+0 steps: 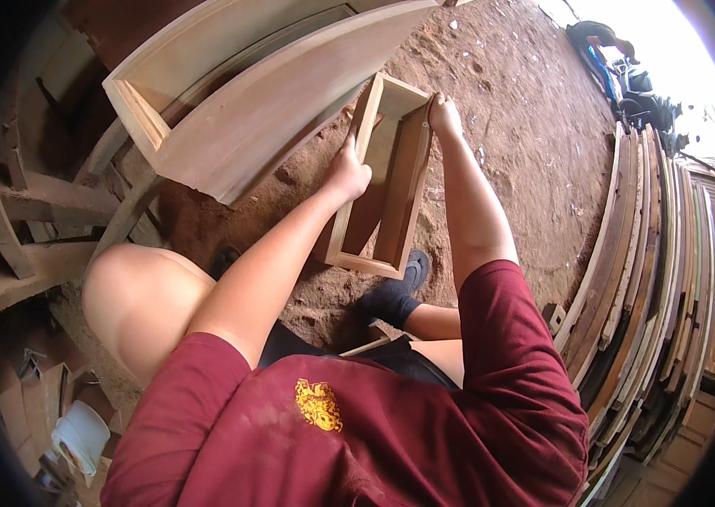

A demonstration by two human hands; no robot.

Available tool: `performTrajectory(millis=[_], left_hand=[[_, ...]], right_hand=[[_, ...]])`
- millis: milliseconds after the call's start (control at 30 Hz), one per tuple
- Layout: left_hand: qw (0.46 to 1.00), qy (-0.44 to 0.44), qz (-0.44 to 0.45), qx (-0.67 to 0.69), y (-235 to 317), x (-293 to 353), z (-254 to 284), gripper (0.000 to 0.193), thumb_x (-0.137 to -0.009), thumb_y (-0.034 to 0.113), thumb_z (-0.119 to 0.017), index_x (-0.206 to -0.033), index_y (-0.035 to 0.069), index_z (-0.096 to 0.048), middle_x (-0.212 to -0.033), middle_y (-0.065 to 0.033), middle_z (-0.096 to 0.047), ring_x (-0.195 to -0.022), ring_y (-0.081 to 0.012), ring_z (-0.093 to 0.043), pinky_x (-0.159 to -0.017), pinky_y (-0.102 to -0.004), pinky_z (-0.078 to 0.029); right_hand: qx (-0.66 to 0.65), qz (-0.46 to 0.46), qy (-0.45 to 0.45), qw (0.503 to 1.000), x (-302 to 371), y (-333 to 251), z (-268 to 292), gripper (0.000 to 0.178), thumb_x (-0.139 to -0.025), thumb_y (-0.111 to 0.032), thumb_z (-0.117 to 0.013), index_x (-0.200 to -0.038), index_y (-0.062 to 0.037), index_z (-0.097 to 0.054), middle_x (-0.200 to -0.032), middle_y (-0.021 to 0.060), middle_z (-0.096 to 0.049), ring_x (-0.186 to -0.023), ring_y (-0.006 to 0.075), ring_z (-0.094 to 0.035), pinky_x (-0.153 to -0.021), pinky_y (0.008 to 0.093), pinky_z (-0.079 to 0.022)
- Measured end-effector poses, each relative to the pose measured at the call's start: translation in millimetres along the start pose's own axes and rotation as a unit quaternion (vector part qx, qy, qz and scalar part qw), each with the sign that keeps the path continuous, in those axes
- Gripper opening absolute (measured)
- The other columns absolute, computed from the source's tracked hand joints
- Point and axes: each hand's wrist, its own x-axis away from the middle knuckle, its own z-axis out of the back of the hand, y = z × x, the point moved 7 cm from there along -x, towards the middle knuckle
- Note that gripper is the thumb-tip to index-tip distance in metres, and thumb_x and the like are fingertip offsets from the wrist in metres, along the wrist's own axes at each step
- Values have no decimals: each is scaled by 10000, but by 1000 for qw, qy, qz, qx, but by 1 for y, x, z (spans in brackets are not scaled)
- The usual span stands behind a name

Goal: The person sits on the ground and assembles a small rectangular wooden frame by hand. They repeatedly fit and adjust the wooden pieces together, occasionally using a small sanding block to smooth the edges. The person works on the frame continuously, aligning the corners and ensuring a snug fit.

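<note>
A narrow wooden drawer box (413,169), longer than it is wide, is held up in front of me over the dirt ground. My left hand (348,172) is closed on its left long side, with the fingers partly hidden behind the wood. At its far right corner my right hand (444,117) grips the edge. Through the frame I see a light panel and, near the lower end, a gap. Just beyond its far left corner is a large wooden cabinet carcass (264,106) with an open front and a broad side panel.
Long wooden planks (628,279) lie stacked on my right. Wooden frame pieces (53,203) stand at the left, and a white container (81,435) sits among scraps at lower left. Brown dirt ground (526,127) stretches ahead. Motorbike-like vehicles (628,80) stand at the far right.
</note>
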Motion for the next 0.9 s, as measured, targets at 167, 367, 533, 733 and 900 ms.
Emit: performTrajectory(millis=[167,367,533,733,900], left_hand=[[999,-26,32,0,2,1,2,827,-786,108,-552,-1526,-78,-234,-1424,-342,-474,-1333,-410,-492,-1114,-415,-404],[1000,-18,2,-8,3,2,3,840,-787,129,-571,-1521,-91,-228,-1444,-355,-448,-1361,-419,-459,-1138,-411,-381],[1000,-26,-13,-9,2,1,0,848,-773,137,-584,-1509,-108,-240,-1443,-361,-444,-1358,-419,-464,-1126,-405,-394],[1000,-29,-10,-2,-4,-1,0,866,-762,126,-583,-1517,-102,-227,-1454,-357,-434,-1373,-421,-445,-1144,-403,-370],[1000,-24,-16,6,-5,-4,-1,874,-773,128,-593,-1527,-99,-212,-1493,-348,-393,-1410,-397,-409,-1172,-393,-333]], right_hand=[[71,-30,-38,996,68,-8,17,667,-1039,-509,-257,-1543,-79,-340,-1327,250,-611,-1259,386,-574,-1063,490,-435],[25,-41,-80,996,165,-7,34,675,-1038,-511,-289,-1526,-51,-362,-1393,261,-553,-1297,422,-523,-1098,480,-391],[21,-19,-61,998,249,18,36,660,-1050,-517,-281,-1557,-95,-315,-1341,273,-586,-1220,441,-575,-1024,502,-447],[18,5,-74,997,340,30,39,669,-1047,-489,-330,-1552,-51,-293,-1223,284,-643,-1145,433,-616,-979,499,-468],[37,19,-101,994,393,32,42,645,-1057,-450,-365,-1537,-25,-294,-957,305,-694,-871,483,-679,-781,537,-526]])
